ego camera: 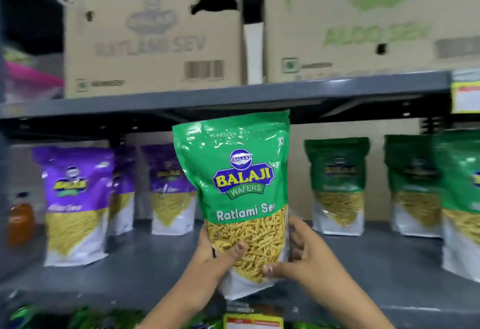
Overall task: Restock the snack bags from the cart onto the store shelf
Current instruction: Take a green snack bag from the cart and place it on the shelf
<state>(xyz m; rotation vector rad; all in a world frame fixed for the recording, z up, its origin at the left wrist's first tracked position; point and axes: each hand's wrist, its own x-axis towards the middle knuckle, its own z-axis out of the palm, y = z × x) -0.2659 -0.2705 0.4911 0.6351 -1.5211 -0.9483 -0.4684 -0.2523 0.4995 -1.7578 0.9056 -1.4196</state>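
Note:
I hold a green Balaji Ratlami Sev snack bag upright in front of the dark grey store shelf. My left hand grips its lower left side, thumb on the front. My right hand grips the lower right side, thumb on the front too. The bag's bottom hangs just over the shelf's front edge. Several purple snack bags stand on the shelf to the left. Several green snack bags stand to the right. The cart is out of view.
Two cardboard cartons sit on the upper shelf board. An orange bottle stands at the far left. Yellow price tags hang on the shelf edges. More green bags lie on the level below.

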